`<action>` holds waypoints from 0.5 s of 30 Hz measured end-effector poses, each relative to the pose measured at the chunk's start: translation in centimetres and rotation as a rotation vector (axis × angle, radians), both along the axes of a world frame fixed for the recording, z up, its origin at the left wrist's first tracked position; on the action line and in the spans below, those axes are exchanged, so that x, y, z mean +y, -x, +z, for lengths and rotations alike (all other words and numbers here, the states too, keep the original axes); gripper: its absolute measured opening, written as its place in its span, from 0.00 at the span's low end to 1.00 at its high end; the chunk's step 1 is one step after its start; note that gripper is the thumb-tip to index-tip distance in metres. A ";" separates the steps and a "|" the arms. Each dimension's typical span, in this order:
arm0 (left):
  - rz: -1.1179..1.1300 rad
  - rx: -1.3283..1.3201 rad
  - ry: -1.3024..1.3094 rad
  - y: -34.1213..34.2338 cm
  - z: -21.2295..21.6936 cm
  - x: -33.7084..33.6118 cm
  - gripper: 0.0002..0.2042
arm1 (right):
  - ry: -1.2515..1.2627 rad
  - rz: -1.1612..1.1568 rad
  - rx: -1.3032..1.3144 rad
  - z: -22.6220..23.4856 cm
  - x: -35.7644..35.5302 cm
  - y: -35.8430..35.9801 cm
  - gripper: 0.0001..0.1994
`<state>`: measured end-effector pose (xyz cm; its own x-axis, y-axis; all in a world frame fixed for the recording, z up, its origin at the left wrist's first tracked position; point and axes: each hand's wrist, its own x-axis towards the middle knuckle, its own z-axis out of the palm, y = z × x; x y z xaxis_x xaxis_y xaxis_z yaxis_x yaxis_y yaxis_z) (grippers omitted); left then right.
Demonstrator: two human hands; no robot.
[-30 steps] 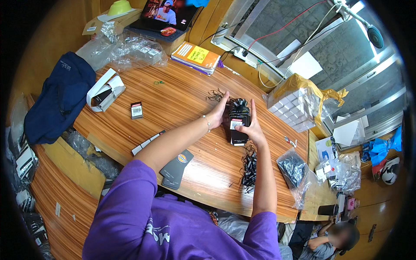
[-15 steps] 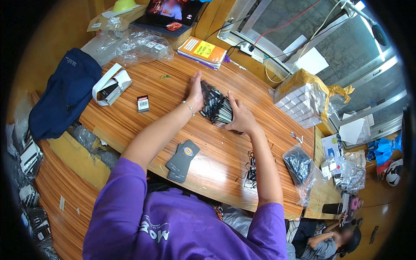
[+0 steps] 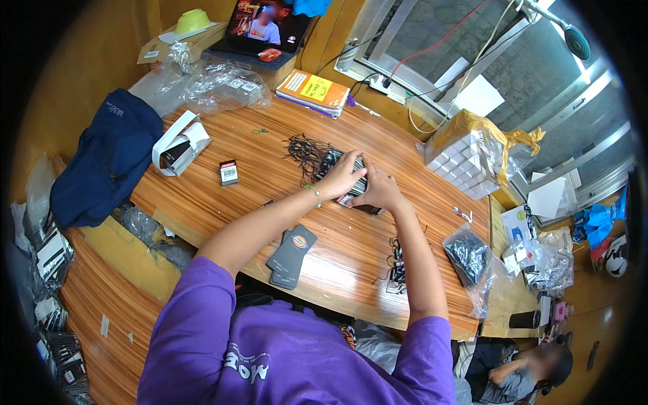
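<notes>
Head view. Both hands meet at mid-worktop over a stack of small black-and-white cards (image 3: 356, 177). Left hand (image 3: 341, 179) lies on the near-left flank of the stack, fingers curled together against it; right hand (image 3: 379, 192) covers the near-right end, fingers closed on it. Stack sits directly under and between the two palms, just past the fingertips, its long axis running roughly from far-left to near-right; most of it hidden by the hands. Both hands equally near; both touching.

A tangle of black string loops (image 3: 305, 150) lies just beyond the left hand, touching or nearly touching the stack. A second, smaller clump of black loops (image 3: 397, 262) lies near the right forearm. Dark flat sleeves (image 3: 292, 251) rest near the worktop's near edge, by the left forearm.

Worktop (image 3: 270, 169) is striped brown wood, curved front edge. Small box (image 3: 229, 173) well to the left; clear bag of dark pieces (image 3: 467, 254) to the right; laptop (image 3: 260, 30) at far edge; navy cloth (image 3: 108, 158) off the left end. Window beyond.
</notes>
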<state>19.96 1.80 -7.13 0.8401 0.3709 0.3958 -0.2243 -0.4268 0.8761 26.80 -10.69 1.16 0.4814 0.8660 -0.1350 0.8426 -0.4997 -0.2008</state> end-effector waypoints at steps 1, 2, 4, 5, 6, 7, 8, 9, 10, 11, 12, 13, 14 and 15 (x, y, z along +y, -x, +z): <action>-0.016 -0.020 0.029 0.1 -0.3 -0.4 0.25 | -0.009 0.005 -0.034 -0.6 -0.2 -0.2 0.63; -0.030 -0.040 0.059 0.2 -0.5 -0.6 0.25 | -0.031 0.011 -0.039 -1.1 -0.6 -0.6 0.63; -0.101 -0.049 0.118 0.2 -0.4 -0.6 0.25 | -0.079 0.031 -0.041 -2.0 -1.1 -1.0 0.63; -0.133 -0.048 0.146 0.4 -0.3 -0.5 0.25 | -0.081 0.043 -0.052 -2.2 -1.2 -1.0 0.63; -0.117 -0.061 0.337 0.4 -0.1 -0.6 0.26 | -0.078 0.048 -0.032 -2.3 -1.3 -1.2 0.63; -0.097 -0.077 0.527 0.2 0.4 -0.7 0.26 | -0.076 0.055 -0.015 -2.1 -1.2 -1.3 0.63; -0.077 -0.093 0.717 0.1 0.9 -0.7 0.26 | -0.073 0.063 0.002 -2.0 -1.2 -1.4 0.63; -0.056 -0.045 0.724 0.2 1.3 -0.2 0.27 | -0.059 0.060 0.003 -2.0 -1.1 -1.4 0.63; -0.081 -0.023 0.461 0.3 0.6 0.2 0.27 | -0.048 0.057 0.003 -2.0 -0.9 -1.2 0.63; -0.100 0.000 0.201 0.5 -0.6 0.6 0.27 | -0.032 0.060 0.004 -2.1 -0.7 -0.9 0.63; -0.118 0.024 -0.059 0.5 -1.7 0.9 0.27 | -0.046 0.080 -0.014 -2.2 -0.5 -0.6 0.63; -0.140 0.021 0.013 0.3 -1.6 0.6 0.27 | -0.059 0.089 -0.036 -2.3 -0.5 -0.6 0.63; -0.123 0.015 0.112 0.2 -1.4 0.4 0.26 | -0.072 0.099 -0.059 -2.5 -0.6 -0.6 0.62; -0.105 0.009 0.211 0.1 -1.3 0.3 0.26 | -0.081 0.093 -0.043 -2.6 -0.6 -0.5 0.62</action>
<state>19.87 2.06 -8.42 0.8817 0.3552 0.3107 -0.2493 -0.2084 0.9457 27.32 -11.33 -1.41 0.4020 0.9146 -0.0436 0.8935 -0.4022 -0.1996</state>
